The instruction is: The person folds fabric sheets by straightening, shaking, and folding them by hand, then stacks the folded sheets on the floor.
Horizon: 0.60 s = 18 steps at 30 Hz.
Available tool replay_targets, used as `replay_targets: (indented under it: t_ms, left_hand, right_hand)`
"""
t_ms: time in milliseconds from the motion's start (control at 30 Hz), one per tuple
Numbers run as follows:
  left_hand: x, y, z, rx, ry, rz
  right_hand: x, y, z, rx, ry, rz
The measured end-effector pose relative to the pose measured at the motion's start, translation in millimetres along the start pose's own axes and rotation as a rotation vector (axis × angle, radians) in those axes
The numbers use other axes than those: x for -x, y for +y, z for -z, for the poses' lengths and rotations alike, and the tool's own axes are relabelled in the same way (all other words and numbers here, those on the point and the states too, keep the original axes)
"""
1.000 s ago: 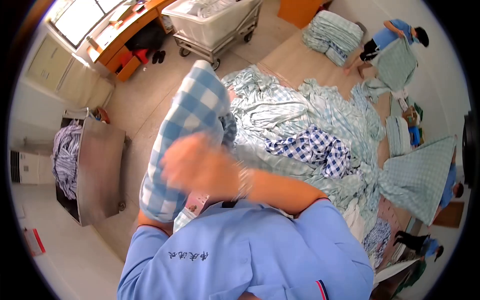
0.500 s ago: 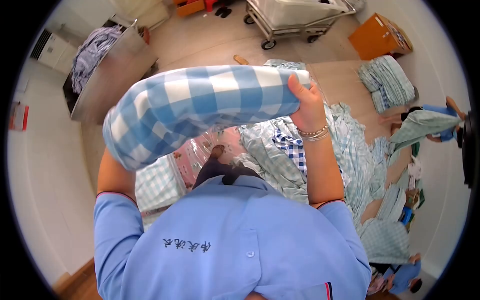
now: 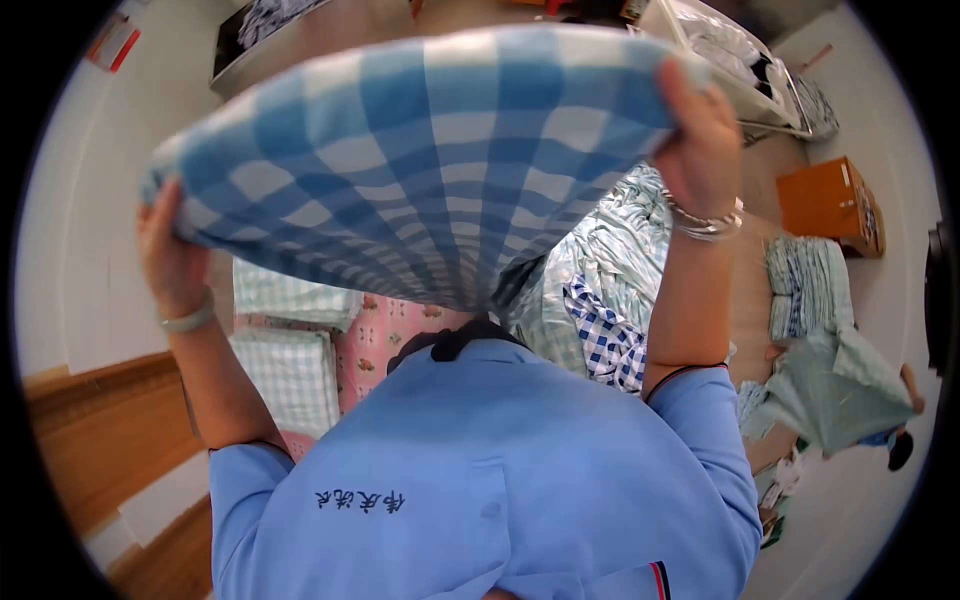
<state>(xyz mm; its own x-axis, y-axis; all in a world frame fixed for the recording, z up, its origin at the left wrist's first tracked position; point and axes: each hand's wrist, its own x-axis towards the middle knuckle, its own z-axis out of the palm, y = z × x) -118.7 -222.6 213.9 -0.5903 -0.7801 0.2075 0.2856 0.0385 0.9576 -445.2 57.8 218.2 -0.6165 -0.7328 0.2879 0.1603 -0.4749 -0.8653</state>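
Observation:
A blue-and-white checked cloth (image 3: 430,130) is stretched between my raised hands. Its top edge bows across the upper view, and the rest hangs down in folds toward my feet. My left hand (image 3: 172,250) grips the left corner, fingers wrapped over the edge. At the opposite corner, my right hand (image 3: 700,140) is closed with the thumb on top of the fabric. Folded pale green checked cloths (image 3: 285,375) lie in stacks below my left arm. Under my right arm is a loose heap of pale green cloth (image 3: 610,240) with a dark blue checked piece (image 3: 607,335) on it.
A pink flowered sheet (image 3: 375,340) covers the floor by my feet. A wheeled cart (image 3: 690,50), an orange box (image 3: 825,205) and a folded cloth stack (image 3: 808,285) stand to the right. Another person holds up a green cloth (image 3: 835,385) there.
The checked cloth has gone from a bundled roll over my left forearm to spread wide. My left hand has come into sight on its corner; my right hand has moved right. The view has turned.

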Motion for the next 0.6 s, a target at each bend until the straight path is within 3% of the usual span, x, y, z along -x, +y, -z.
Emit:
replay_targets:
  t_ms: [67, 133, 167, 200, 233, 267, 300, 333, 367, 400, 500, 533, 600]
  left_hand:
    - [19.5, 19.7, -19.5, -0.104, 0.147, -0.032]
    - [30.2, 1.6, -8.6, -0.333, 0.306, -0.059]
    - [35.2, -26.0, 6.5, -0.278, 0.415, 0.043]
    - [36.9, -53.1, 30.9, -0.158, 0.300, 0.328]
    - [50.1, -78.6, 49.9, 0.022, 0.261, 0.392]
    - [63.4, -79.1, 44.3, 0.014, 0.320, 0.321]
    - [74.3, -80.0, 52.6, 0.048, 0.345, 0.355]
    - [86.0, -81.1, 55.8, 0.078, 0.371, 0.418]
    - [95.6, -78.1, 62.0, 0.083, 0.394, 0.433]
    - [109.7, -63.9, 75.9, 0.031, 0.436, 0.320]
    - [157.0, 7.3, 78.9, 0.002, 0.546, 0.061]
    - [173.5, 33.3, 74.3, 0.004, 0.557, 0.060]
    - [209.2, 73.6, 69.6, 0.018, 0.437, 0.015]
  right_hand:
    - [1.5, -6.5, -23.6, -0.004, -0.019, 0.087]
    - [-7.7, 20.8, -29.7, 0.207, 0.088, -0.077]
    - [-14.6, 47.4, -25.2, 0.155, 0.080, -0.283]
    - [-15.5, 75.6, -18.5, 0.110, 0.071, -0.492]
    - [-3.8, 95.3, -16.2, 0.121, 0.046, -0.488]
    - [3.0, 110.9, -16.1, 0.134, 0.019, -0.475]
    - [16.0, 120.2, -21.9, -0.043, 0.047, -0.650]
    - [26.2, 121.2, -25.4, -0.040, 0.047, -0.669]
    - [30.3, 120.2, -29.2, -0.072, 0.043, -0.634]
    - [35.8, 115.0, -41.9, -0.104, 0.021, -0.580]
    - [57.0, 48.4, -94.7, -0.106, -0.234, -0.402]
    - [63.9, 31.9, -102.6, -0.055, -0.311, -0.325]
    - [87.8, 0.9, -131.2, -0.048, -0.435, -0.091]
